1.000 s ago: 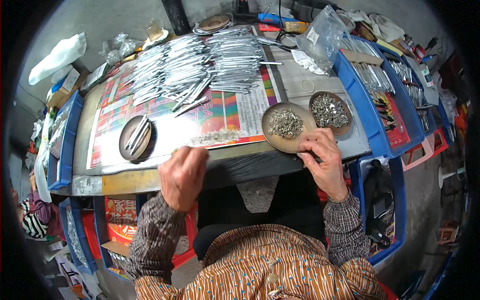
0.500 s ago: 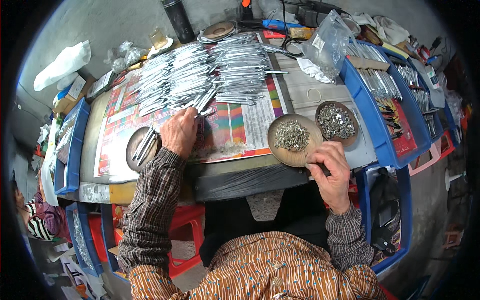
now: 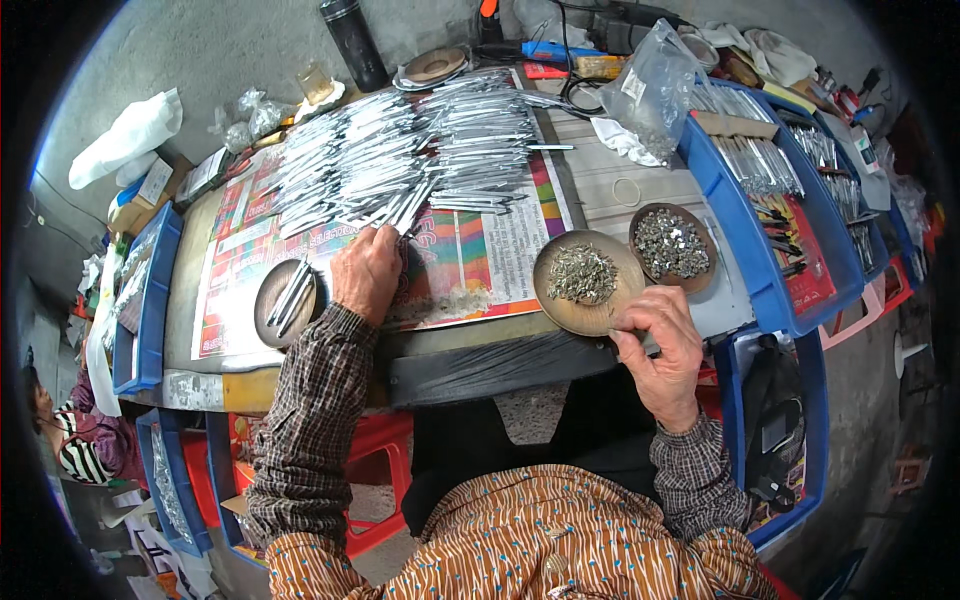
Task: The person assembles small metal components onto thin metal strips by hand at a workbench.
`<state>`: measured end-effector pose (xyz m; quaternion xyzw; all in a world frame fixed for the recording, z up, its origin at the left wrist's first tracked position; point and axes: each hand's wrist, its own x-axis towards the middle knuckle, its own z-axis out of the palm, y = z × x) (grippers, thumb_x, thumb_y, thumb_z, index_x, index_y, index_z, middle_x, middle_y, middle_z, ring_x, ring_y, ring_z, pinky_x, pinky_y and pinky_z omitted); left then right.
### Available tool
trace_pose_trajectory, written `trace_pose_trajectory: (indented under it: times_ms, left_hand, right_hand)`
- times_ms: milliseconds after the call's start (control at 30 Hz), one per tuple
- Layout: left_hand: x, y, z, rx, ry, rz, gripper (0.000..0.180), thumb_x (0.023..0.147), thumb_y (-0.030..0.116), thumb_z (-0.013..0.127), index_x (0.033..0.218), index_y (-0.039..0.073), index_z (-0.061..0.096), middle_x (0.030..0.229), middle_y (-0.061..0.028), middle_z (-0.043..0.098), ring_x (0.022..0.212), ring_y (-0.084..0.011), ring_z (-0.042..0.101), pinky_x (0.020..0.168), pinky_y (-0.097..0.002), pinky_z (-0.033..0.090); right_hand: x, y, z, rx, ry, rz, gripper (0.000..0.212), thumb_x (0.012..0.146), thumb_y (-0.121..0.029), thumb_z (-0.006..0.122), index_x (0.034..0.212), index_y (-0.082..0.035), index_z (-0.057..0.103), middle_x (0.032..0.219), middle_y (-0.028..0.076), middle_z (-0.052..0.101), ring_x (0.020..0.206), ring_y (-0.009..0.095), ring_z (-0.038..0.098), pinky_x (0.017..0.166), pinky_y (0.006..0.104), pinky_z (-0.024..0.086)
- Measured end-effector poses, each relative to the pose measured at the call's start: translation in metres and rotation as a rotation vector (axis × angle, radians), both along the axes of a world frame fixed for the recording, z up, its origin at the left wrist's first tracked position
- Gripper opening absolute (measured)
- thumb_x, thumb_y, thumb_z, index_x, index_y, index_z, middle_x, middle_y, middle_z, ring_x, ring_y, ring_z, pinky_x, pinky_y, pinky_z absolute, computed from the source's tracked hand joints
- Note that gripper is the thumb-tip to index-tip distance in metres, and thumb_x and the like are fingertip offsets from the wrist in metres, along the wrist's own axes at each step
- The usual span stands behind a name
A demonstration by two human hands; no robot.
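Observation:
My left hand (image 3: 366, 274) lies at the near edge of a big heap of slim silver metal strips (image 3: 385, 150). Its fingers are curled down among the nearest strip ends, and their tips are hidden. Beside the wrist, a round wooden dish (image 3: 265, 300) holds several similar strips. On the right, my right hand (image 3: 660, 345) is closed in a pinch by the near right rim of a wooden plate (image 3: 610, 318). That plate bears a mound of tiny metal bits (image 3: 582, 275). Whatever sits between thumb and forefinger is too small to make out.
Behind the plate stands a second bowl (image 3: 709, 262) of small shiny metal parts. Printed sheets (image 3: 470, 265) cover the tabletop. Blue trays (image 3: 740, 215) of metal strips line the right; another blue tray (image 3: 150, 300) flanks the left. A clear plastic bag (image 3: 655, 85) lies at the back.
My left hand has drawn slightly nearer to me at the edge of the heap. The right hand keeps its pinch by the plate, almost unmoved.

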<state>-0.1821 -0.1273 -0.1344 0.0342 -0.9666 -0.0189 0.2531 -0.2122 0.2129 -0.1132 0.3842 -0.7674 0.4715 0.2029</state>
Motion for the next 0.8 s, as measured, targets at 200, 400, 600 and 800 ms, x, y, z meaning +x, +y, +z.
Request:
trace_pose_trajectory:
  times_ms: [200,400,600,800]
  left_hand:
    - [0.009,0.005,0.009,-0.006,0.032,0.03,0.013,0.073,0.011,0.062,0.084,0.007,0.058,0.079,-0.0123,0.058,0.075,-0.0328,0.06,0.064,-0.0429,0.047]
    - [0.026,0.029,0.025,0.244,0.151,-0.084,0.019,0.068,0.0,0.061,0.086,0.005,0.058,0.075,-0.012,0.058,0.067,-0.0279,0.059,0.061,-0.0364,0.048]
    - [0.066,0.094,0.049,0.938,0.019,-0.153,0.011,0.082,-0.005,0.053,0.091,0.0,0.055,0.074,-0.006,0.059,0.056,-0.0089,0.052,0.053,-0.0244,0.043]
    - [0.096,0.142,0.037,1.617,-0.047,-0.328,0.015,0.092,0.001,0.049,0.107,-0.002,0.052,0.081,-0.0042,0.06,0.058,-0.0043,0.047,0.051,-0.0185,0.039]
  right_hand:
    - [0.008,0.003,0.006,-0.008,0.017,0.007,0.019,0.066,0.005,0.07,0.08,-0.002,0.06,0.084,0.008,0.061,0.085,0.027,0.056,0.074,0.0361,0.046]
    - [0.017,0.003,0.011,-0.013,0.024,0.039,0.017,0.068,0.004,0.069,0.081,-0.003,0.061,0.082,0.007,0.061,0.083,0.026,0.057,0.072,0.0351,0.046]
    - [0.027,-0.006,0.01,-0.069,-0.035,0.098,0.015,0.069,0.003,0.068,0.081,-0.002,0.06,0.08,0.007,0.062,0.079,0.024,0.058,0.07,0.0331,0.047]
    - [0.036,-0.016,0.009,-0.149,-0.138,0.191,0.012,0.072,0.004,0.067,0.081,-0.001,0.06,0.078,0.007,0.062,0.073,0.019,0.059,0.067,0.0292,0.046]
